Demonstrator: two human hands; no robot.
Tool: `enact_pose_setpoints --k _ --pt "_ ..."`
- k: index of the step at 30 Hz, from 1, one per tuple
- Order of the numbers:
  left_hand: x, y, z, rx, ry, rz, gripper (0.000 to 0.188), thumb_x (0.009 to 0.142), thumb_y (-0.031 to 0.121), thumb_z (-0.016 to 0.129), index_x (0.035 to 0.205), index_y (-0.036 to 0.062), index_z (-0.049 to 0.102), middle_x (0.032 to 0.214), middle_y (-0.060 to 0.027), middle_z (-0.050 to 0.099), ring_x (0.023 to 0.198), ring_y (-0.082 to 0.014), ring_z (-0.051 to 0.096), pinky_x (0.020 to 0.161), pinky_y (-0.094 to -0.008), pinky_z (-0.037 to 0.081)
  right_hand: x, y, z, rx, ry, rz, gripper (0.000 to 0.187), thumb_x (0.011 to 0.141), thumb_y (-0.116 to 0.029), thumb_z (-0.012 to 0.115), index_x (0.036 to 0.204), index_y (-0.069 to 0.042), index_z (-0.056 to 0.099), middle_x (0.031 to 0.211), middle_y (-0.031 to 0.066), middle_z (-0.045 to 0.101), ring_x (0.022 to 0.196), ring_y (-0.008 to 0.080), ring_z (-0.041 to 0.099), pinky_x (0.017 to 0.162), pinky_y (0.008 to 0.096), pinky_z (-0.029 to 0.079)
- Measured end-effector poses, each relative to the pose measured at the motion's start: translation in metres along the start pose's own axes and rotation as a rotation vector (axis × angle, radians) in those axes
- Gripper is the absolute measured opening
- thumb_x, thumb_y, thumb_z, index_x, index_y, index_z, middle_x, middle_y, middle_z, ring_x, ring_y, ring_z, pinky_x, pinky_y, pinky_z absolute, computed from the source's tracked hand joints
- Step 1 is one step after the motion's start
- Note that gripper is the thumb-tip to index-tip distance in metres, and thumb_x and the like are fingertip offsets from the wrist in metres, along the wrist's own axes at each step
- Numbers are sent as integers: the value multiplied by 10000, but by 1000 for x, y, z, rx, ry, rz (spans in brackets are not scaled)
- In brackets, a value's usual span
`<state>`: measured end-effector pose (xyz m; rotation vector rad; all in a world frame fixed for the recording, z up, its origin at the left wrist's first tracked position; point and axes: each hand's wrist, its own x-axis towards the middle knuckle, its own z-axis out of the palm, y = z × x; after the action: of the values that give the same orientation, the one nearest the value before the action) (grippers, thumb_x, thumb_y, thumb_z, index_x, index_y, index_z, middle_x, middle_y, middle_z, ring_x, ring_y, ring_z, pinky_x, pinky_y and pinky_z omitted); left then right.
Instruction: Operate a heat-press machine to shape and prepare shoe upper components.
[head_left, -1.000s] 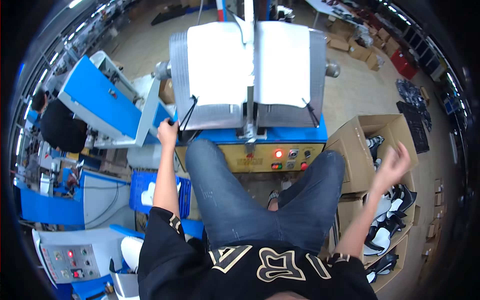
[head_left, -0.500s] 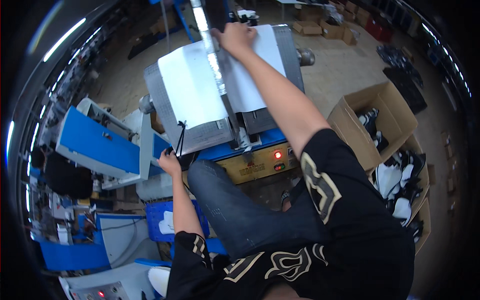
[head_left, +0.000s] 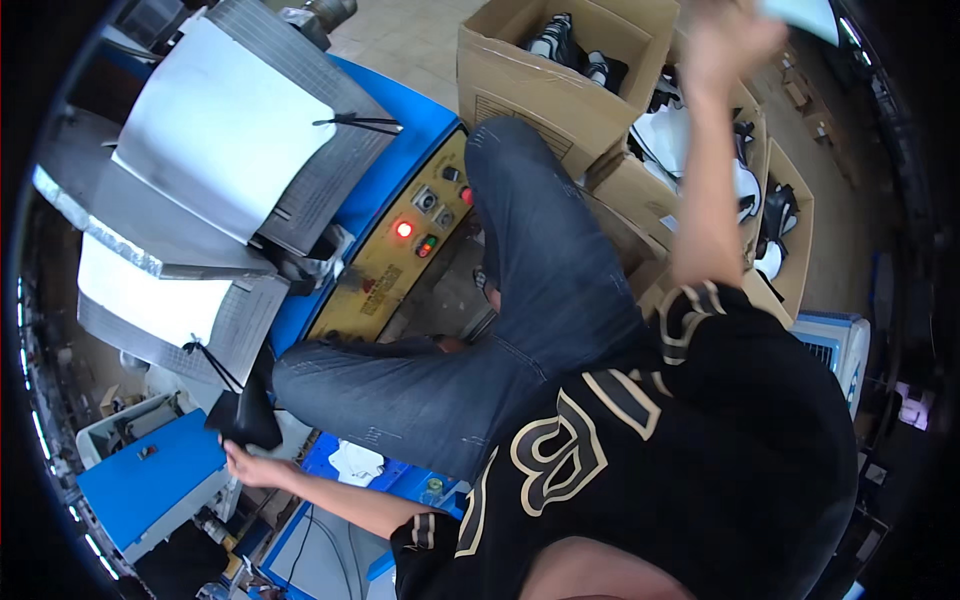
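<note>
My left hand (head_left: 248, 465) is closed on the edge of a black, smooth, curved piece (head_left: 250, 418) beside the machine's near corner. What the piece is, I cannot make out. My right hand (head_left: 728, 48) is stretched out at the upper right, above the boxes, and smeared by motion. A white flat shape (head_left: 808, 16) shows just past it; I cannot tell if they touch. On the machine, a white sheet (head_left: 230, 120) covers one rounded metal plate and another white sheet (head_left: 150, 305) covers the second. Black cords tie down both sheets' corners.
The machine's yellow control panel (head_left: 385, 255), with a lit red lamp, faces my knees. Cardboard boxes (head_left: 520, 110) holding black and white shoe parts stand to the right. A blue and white machine (head_left: 150, 480) stands at the lower left. A blue stool (head_left: 405, 480) is near my left arm.
The view has turned right. My right hand has left the white sheet on the machine and swung out over the boxes. My left hand has drawn out with the black piece in it.
</note>
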<state>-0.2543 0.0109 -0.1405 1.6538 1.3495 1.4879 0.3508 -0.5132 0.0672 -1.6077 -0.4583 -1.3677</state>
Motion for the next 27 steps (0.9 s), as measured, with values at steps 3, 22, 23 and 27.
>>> enact_pose_setpoints --k 3,22,23,27 --pt "-20 45 -27 -135 323 -224 336 925 227 749 1082 -23 588 870 -68 595 728 -130 534 640 -254 443 -19 72 -128 -847 -539 201 426 979 -287 551 1257 34 512 1150 294 651 1050 435 638 914 466 492" --pt "-197 239 54 158 -1082 768 95 806 38 674 882 72 630 1251 -49 682 1239 -234 600 1165 -579 288 -216 -235 1 1352 -1907 2075 757 992 -627 441 1471 -42 403 1315 164 586 1155 241 637 825 436 599" --pt "-192 238 53 241 -1162 815 108 813 56 686 907 88 644 1286 -46 665 1253 -229 590 1170 -574 276 -224 -240 4 1014 -1960 1853 679 990 -542 499 1427 -25 446 1249 142 615 1082 204 656 786 375 595" --pt "-171 232 49 218 -1305 632 256 811 171 743 1054 123 675 1367 -38 617 1280 -231 554 1170 -572 270 -252 -249 15 680 -2052 1327 483 959 -348 606 1290 2 578 1083 99 674 958 162 656 731 313 545"
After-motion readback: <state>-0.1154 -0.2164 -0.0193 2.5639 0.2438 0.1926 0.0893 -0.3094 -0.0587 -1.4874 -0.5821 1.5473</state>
